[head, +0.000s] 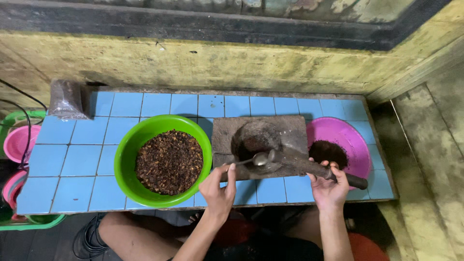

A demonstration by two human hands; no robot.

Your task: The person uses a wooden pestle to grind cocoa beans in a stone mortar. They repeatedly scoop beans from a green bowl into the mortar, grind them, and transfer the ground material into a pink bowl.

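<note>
— Gripping what, from the head view?
— Left hand (pixel 218 192) pinches a metal spoon (pixel 251 160), bowl over the stone mortar (pixel 260 145) at the bench's (pixel 82 159) centre. Right hand (pixel 329 187) is wrapped around the stone pestle (pixel 314 168), pointing ten o'clock.
— Handling?
— Pestle looks heavy, stiff; grasp mid-shaft. Spoon seems light, thin.
— Hidden?
— Pestle's tip blurs into shadow; the mortar's contents are indistinct.

Desk (pixel 79 159): light-blue square tiles, dark grout. Left bowl (pixel 126 159) bright green, holding dark brown spice; right bowl (pixel 355 137) magenta. Stone mortar (pixel 227 133) grey-brown.
</note>
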